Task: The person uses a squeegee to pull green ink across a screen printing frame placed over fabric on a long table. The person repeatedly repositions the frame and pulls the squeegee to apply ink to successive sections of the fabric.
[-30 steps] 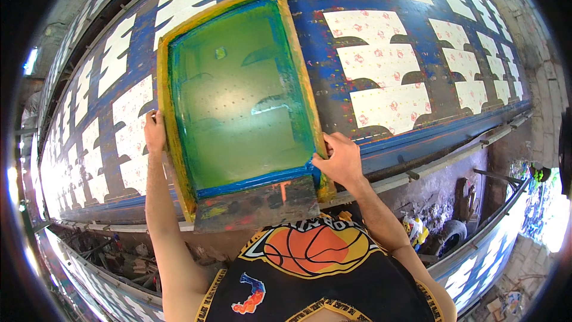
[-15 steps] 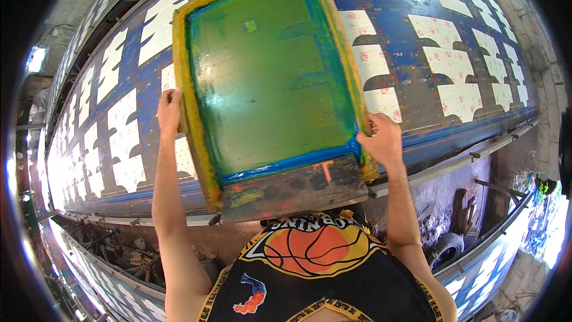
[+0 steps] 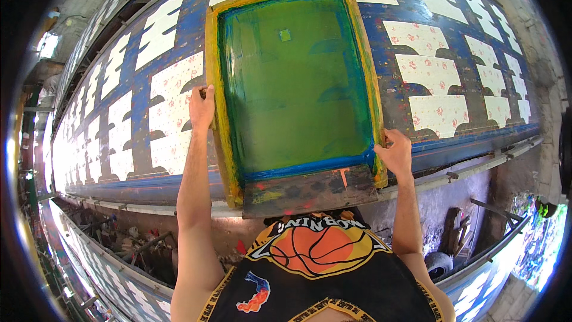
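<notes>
A screen-printing frame (image 3: 376, 92) with yellow-stained edges is in front of me over the long table. Its green mesh (image 3: 292, 107) has blue ink along the borders, thickest at the near end, and a small pale square near the far end. Dark curved shapes show faintly through it. My left hand (image 3: 202, 107) is closed on the frame's left side. With thumb and bent fingers, my right hand (image 3: 394, 150) grips the right side near its near corner. A dark, paint-stained board (image 3: 310, 192) spans the frame's near end. Whether the frame touches the table cannot be told.
White cut fabric pieces (image 3: 438, 116) lie in rows on the blue-and-dark table (image 3: 381, 71); several nearby bear small red prints. A metal rail (image 3: 417, 186) with knobs runs along the near edge. Another table with white pieces (image 3: 476, 292) stands behind at lower right, near a tire (image 3: 440, 265).
Both hands have carried the frame rightward along the table, and it sits straighter. Red-printed pieces left of it are now uncovered, while a column on its right is now covered.
</notes>
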A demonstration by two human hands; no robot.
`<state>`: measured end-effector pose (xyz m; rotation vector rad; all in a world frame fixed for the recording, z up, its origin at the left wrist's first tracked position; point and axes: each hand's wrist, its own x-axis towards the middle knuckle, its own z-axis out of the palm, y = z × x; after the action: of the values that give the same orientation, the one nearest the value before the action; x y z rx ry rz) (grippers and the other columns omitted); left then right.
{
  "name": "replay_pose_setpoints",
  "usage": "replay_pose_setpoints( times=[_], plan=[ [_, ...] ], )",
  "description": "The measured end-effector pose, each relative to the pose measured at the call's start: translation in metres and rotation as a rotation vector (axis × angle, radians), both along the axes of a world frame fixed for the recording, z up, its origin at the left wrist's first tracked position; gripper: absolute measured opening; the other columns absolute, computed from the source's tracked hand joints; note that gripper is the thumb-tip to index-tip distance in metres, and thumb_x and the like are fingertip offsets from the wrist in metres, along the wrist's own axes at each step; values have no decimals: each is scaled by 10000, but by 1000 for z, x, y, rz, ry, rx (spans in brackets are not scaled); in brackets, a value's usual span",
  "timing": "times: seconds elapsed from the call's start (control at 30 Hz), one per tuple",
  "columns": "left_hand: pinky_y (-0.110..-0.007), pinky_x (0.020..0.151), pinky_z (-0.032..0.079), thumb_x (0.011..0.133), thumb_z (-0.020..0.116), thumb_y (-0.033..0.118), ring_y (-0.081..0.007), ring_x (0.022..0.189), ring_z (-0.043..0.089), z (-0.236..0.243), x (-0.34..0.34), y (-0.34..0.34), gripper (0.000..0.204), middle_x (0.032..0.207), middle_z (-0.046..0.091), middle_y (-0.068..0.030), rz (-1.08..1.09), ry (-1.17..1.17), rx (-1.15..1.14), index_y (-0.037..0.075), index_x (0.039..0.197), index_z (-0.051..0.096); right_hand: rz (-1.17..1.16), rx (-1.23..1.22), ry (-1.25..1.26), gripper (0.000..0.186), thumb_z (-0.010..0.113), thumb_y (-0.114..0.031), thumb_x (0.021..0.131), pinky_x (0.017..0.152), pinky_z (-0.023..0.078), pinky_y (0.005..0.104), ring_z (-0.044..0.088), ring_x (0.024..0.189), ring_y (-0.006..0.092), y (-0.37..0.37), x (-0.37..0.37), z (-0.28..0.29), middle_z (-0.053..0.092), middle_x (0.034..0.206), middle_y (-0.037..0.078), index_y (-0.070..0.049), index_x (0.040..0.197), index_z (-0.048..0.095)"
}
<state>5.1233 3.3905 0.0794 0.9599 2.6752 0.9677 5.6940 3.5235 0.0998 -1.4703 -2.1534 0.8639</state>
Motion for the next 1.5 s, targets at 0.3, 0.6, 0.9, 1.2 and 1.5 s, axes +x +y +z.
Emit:
replay_pose_setpoints(
  times=[0.3, 0.6, 0.9, 1.2, 1.5],
  plan=[
    [-507, 1019, 535, 1107, 594, 456, -424, 1201, 706, -15, 6, 12, 482, 1277, 750, -226, 19, 40, -168, 14, 1287, 664, 87, 63, -292, 581, 860, -258, 931, 1024, 576, 498, 693, 1205, 400, -5, 1, 12, 692, 1367, 216, 43, 1395, 683],
    [-546, 1053, 513, 1118, 555, 503, -489, 1246, 663, -29, -15, 7, 566, 1291, 712, -310, -122, 5, -168, -34, 1292, 601, 925, 83, 12, 479, 827, -313, 939, 1066, 555, 470, 671, 1269, 357, -127, -76, 53, 690, 1401, 159, -53, 1327, 719],
    [-571, 1008, 548, 1122, 527, 488, -478, 1186, 702, -11, 7, 7, 535, 1281, 723, -271, -73, 30, -193, -1, 1318, 615, 886, 247, -330, 624, 774, -37, 784, 1101, 565, 435, 671, 1302, 341, -156, -110, 54, 695, 1382, 184, -22, 1396, 657],
    [-583, 1028, 562, 1119, 513, 494, -477, 1200, 704, -7, 10, 6, 527, 1279, 721, -272, -62, 4, -212, 17, 1317, 619, 717, 191, -362, 538, 815, -34, 734, 982, 627, 396, 760, 1181, 275, -157, -134, 61, 786, 1283, 120, -52, 1268, 748],
    [-579, 1023, 573, 1126, 506, 481, -486, 1181, 714, -6, 11, 5, 525, 1294, 708, -282, -84, 3, -194, 6, 1330, 601, 677, 208, -394, 593, 841, 9, 700, 1029, 619, 407, 755, 1220, 287, -155, -137, 94, 793, 1300, 132, -71, 1285, 782]
  ],
)
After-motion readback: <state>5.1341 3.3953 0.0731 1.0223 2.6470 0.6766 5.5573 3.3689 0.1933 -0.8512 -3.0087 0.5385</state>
